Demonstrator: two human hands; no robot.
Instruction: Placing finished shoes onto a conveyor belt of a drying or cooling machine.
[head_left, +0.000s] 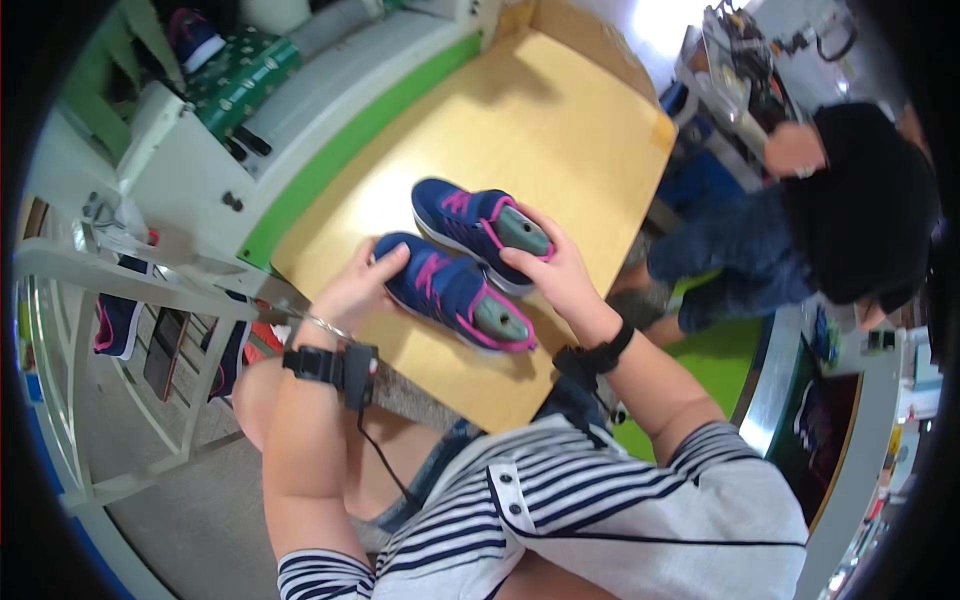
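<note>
Two navy sneakers with pink laces and pink collar trim are side by side over the wooden tabletop. Each has a grey-green shoe last inside. My left hand grips the toe end of the nearer sneaker, thumb on top. Around the heel end of the farther sneaker, my right hand is closed, its thumb by the collar and shoe last. The nearer sneaker's heel points toward my lap. Fingers beneath both shoes are hidden.
A white machine frame with a green edge borders the table's left. On a rack at left hang more sneakers. A green patterned box lies at upper left. Another person in a black top works at right, close to the table.
</note>
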